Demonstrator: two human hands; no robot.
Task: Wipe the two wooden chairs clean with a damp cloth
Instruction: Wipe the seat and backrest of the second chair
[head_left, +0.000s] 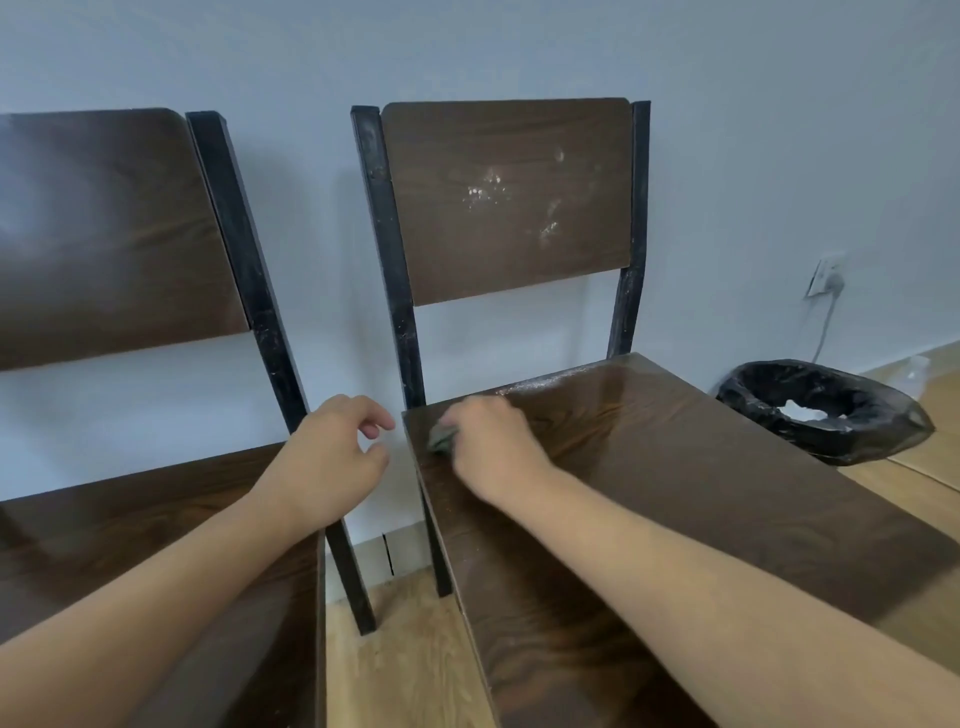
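Starting far left: left chair (130, 545), dark wood-grain seat and backrest on a black frame, backed to a pale blue-grey wall (519, 47). Soft glare across the backrest, near post scuffed with pale flecks. Over that seat's rear right corner, left hand (332, 457), hovering, fingers loosely curled, thumb near forefinger, gripping nothing.

Below, in the gap between the chairs, a strip of light wood-plank floor (405, 649) and a low pale skirting at the wall's foot.

On to the right chair (675, 467): same dark wood, same black posts. Down at the seat's rear left corner, a small grey-green cloth (442, 439), bunched up, pressed onto the wood under the right hand (493, 447), fingers curled over it and gripping, a touch blurred. Glossy sheen over the middle of the seat; pale dusty band along the back edge; white smears and specks dotted across the backrest.

Further right, on the floor just beside the seat, a round bin (821, 410) lined with a black bag, something white inside. Up on the wall beyond, a white socket (826, 273) with a plug in it, and a pale cable (826, 327) trailing down towards the floor.
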